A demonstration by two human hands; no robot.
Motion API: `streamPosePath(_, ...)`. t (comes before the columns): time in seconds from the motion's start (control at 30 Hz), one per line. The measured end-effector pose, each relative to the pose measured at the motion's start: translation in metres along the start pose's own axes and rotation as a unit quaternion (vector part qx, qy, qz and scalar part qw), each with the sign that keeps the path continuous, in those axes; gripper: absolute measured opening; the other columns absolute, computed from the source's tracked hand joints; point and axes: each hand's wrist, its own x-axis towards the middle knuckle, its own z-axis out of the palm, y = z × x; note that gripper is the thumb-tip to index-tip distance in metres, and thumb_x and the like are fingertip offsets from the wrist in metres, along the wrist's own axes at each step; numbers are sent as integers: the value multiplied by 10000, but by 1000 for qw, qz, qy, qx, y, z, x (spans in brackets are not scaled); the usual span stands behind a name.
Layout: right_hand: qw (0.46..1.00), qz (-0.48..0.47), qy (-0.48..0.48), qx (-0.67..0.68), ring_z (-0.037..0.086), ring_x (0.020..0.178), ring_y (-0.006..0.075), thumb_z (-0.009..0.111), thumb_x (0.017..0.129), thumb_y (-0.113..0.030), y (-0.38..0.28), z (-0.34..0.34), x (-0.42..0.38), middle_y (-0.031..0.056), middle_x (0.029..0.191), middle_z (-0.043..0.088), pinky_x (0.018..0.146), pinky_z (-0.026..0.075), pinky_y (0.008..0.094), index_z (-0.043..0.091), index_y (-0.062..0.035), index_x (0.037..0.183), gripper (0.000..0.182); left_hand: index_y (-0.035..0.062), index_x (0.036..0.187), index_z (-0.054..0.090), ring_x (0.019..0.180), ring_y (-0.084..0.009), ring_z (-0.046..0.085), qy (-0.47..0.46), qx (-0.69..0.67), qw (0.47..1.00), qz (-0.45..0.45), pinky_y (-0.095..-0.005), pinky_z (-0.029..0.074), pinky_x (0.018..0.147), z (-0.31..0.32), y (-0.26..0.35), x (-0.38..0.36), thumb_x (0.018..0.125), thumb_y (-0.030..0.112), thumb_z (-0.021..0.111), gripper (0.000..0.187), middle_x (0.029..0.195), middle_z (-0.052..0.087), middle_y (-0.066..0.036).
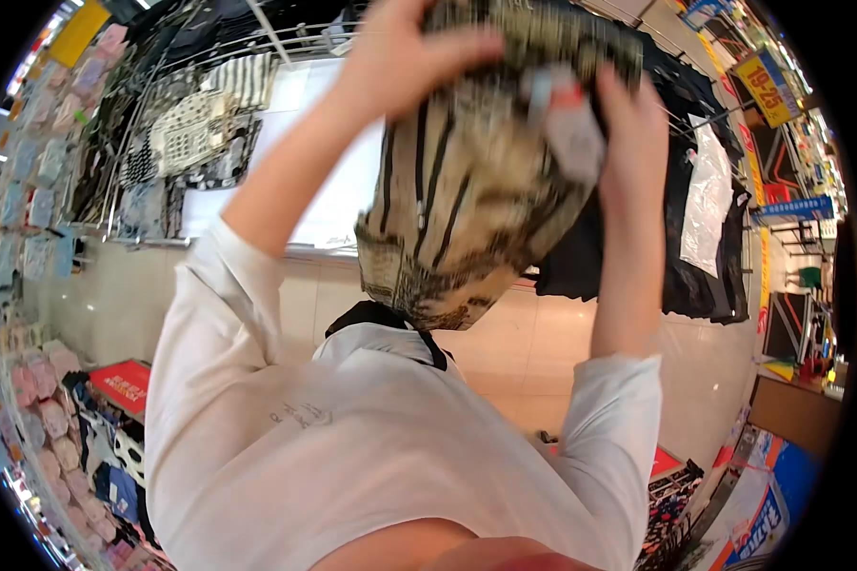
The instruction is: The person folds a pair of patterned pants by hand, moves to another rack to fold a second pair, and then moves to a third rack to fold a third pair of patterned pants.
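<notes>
A patterned tan and dark-green garment (448,181), with dark stripes or zips on its front, hangs in front of my body; it looks like a pair of camouflage shorts. My left hand (414,62) grips its upper left edge, thumb stretched across the cloth. At the upper right edge, my right hand (633,124) is closed on the garment, blurred by motion. A pale tag with red print (571,128) dangles near my right hand. Its lower end reaches down in front of my waist. Part of the fingers on both hands is hidden behind the cloth.
Behind the garment stands a white display table (300,176) with metal rails. Folded patterned clothes (195,133) lie on its left. Black garments (676,257) and a clear plastic packet (707,200) lie to the right. Packaged goods (43,200) line the left side; a price sign (767,88) hangs right.
</notes>
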Motion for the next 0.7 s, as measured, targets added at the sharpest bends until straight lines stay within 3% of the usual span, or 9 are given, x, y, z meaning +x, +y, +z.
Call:
streamPosePath(0.07, 999, 22, -39, 21, 706, 967, 160, 663, 996, -239, 11, -23, 105, 90, 1095, 729, 852, 564, 312, 642, -13, 1239, 332, 21, 1259, 554, 982, -219, 619, 44, -47, 997, 44, -349, 504, 891, -4, -25, 83, 854, 98, 765, 464, 1071, 628, -118)
streamPosePath(0.1, 995, 45, -92, 0, 683, 1018, 221, 628, 1016, -270, 4, -16, 139, 112, 1187, 702, 889, 553, 389, 585, -43, 1341, 398, 34, 1218, 560, 993, -138, 593, 4, -152, 988, 7, -288, 497, 870, -6, -43, 115, 848, 127, 814, 459, 1079, 636, -78)
streamPosePath(0.13, 998, 37, -20, -38, 701, 821, 134, 618, 1033, -227, 3, -4, 165, 57, 1024, 740, 726, 563, 282, 641, -37, 1233, 276, 39, 1283, 554, 1025, -150, 614, 1, -68, 998, 3, -288, 502, 900, -8, -63, 140, 841, 100, 809, 514, 1132, 656, -100)
streamPosePath(0.23, 992, 76, -101, 0, 702, 890, 144, 622, 1025, -178, 84, -18, 236, 54, 1077, 737, 752, 556, 284, 670, -42, 1220, 243, 34, 1384, 520, 1104, -185, 615, -54, -125, 991, -5, -315, 493, 972, 16, -166, 169, 822, 85, 811, 635, 1202, 656, -108)
streamPosePath(0.3, 982, 123, -89, -113, 707, 953, 186, 674, 986, -245, 159, -44, 256, 102, 1100, 733, 835, 559, 318, 660, -26, 1250, 343, 29, 1440, 483, 1191, -278, 616, -70, 1, 997, 11, -363, 483, 1014, 47, -241, 152, 811, 145, 807, 716, 1281, 643, -158)
streamPosePath(0.33, 972, 144, -77, -170, 703, 992, 169, 689, 977, -231, 205, -53, 264, 88, 1107, 726, 868, 556, 317, 638, -11, 1264, 365, 60, 1371, 541, 797, -234, 700, -84, 20, 993, -84, -365, 582, 626, 73, -292, 146, 797, 229, 863, 680, 1269, 672, -122)
streamPosePath(0.4, 965, 214, -97, -112, 677, 1004, 192, 716, 951, -224, 267, -54, 247, 128, 1143, 718, 843, 539, 363, 632, 17, 1298, 431, 75, 1401, 523, 978, -209, 683, -121, -50, 974, -184, -379, 568, 836, 97, -317, 114, 800, 113, 821, 671, 1254, 671, -105)
streamPosePath(0.57, 900, 402, -67, -154, 669, 971, 158, 651, 971, -84, 412, -67, 240, 52, 1127, 713, 871, 515, 326, 643, -19, 1289, 325, 66, 1314, 560, 1067, -349, 683, -178, 50, 952, -245, -428, 532, 920, 173, -442, 61, 780, 91, 782, 579, 1174, 692, -191)
streamPosePath(0.7, 936, 288, -17, -203, 637, 1055, 209, 601, 1003, -131, 489, -74, 264, 126, 1192, 691, 943, 490, 353, 578, 18, 1346, 375, 47, 1246, 598, 1035, -351, 691, -121, 37, 949, -289, -407, 540, 885, 210, -501, 71, 786, 107, 786, 500, 1081, 716, -187)
